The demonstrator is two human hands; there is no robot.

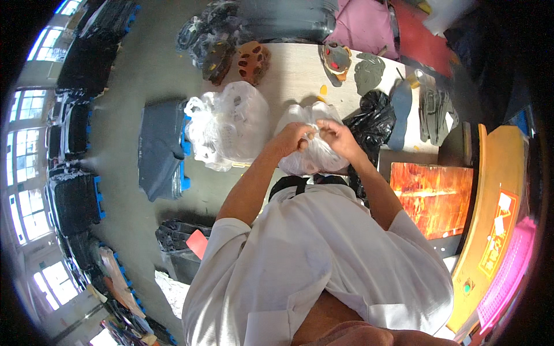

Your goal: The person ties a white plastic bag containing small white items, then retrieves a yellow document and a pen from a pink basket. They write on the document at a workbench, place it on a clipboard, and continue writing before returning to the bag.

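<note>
A white plastic bag (314,157) stands full at the near edge of the table, its top gathered between my two hands. My left hand (295,138) is closed on the gathered plastic from the left side. From the right, my right hand (339,138) pinches the same twisted top, its fingers bent toward the left hand. What lies inside the bag cannot be made out. Another stuffed white plastic bag (239,124) with a tied top sits just to the left. A crumpled black plastic bag (375,115) touches the table right of my right hand.
Along the table's (294,69) far side lie a brown sole-shaped piece (253,61), a grey-and-orange piece (337,59) and grey sole pieces (369,73). Dark sheets (161,147) are stacked on a blue pallet at left. An orange-patterned board (431,196) and a yellow machine panel (485,230) stand at right.
</note>
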